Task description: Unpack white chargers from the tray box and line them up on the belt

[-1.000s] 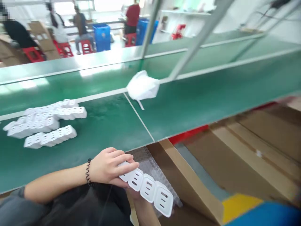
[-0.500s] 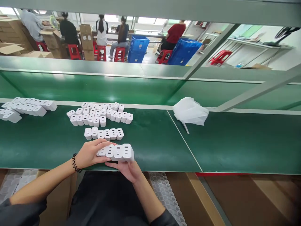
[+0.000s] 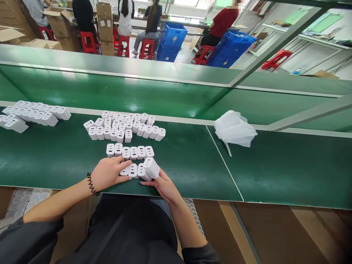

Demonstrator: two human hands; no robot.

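A short row of white charger plugs [image 3: 139,169] rests on the green belt [image 3: 68,165] near its front edge. My left hand [image 3: 108,173] lies on the row's left end, fingers curled over it. My right hand [image 3: 162,185] cups the row's right end from below, thumb against the last plug. Just behind stands another row of white plugs [image 3: 129,151], and farther back a larger cluster of plugs [image 3: 125,126]. A black coil band sits on my left wrist.
More white plugs [image 3: 30,115] lie at the belt's far left. A crumpled white plastic bag [image 3: 234,129] sits to the right. Bubble-wrap trays [image 3: 16,205] and cardboard [image 3: 275,234] are below the belt. Several people sit on red stools beyond the line, by blue crates [image 3: 172,43].
The view swung left from the cardboard box to the belt. Both hands carried the row of plugs up from below the edge and set it down on the belt.
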